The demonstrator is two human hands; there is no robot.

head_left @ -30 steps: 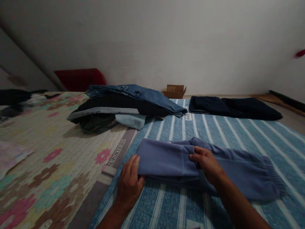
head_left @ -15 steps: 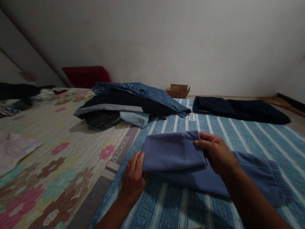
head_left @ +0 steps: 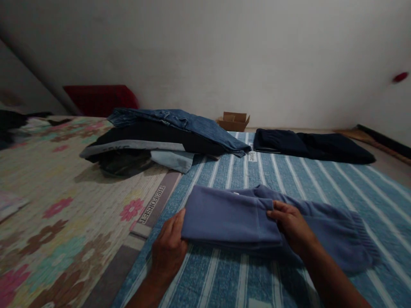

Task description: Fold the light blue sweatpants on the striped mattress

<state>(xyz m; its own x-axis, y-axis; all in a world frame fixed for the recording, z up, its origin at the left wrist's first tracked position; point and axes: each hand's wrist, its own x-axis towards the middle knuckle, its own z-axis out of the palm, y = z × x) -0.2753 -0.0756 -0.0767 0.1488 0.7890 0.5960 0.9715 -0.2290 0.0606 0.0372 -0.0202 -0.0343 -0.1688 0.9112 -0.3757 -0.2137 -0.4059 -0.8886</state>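
A pair of dusty-blue pants (head_left: 224,216) lies across the striped sheet in front of me, its left part folded over on top of the rest. The gathered, elastic-looking end (head_left: 366,239) stretches out to the right. My left hand (head_left: 168,244) grips the folded left edge, thumb out of sight behind the cloth. At the other end of the folded flap, my right hand (head_left: 290,222) pinches the stitched hem between thumb and fingers. The flap rests on the layer below.
A heap of clothes with blue jeans (head_left: 192,122) on top lies behind, to the left. Folded dark navy pants (head_left: 311,145) are at the back right. A small cardboard box (head_left: 233,122) stands by the wall. Left is a flowered bedcover (head_left: 64,205); a red object (head_left: 101,97) is beyond.
The folded flap has come down from above the pants onto the lower layer, both hands still on it. The view has shifted slightly to the right.
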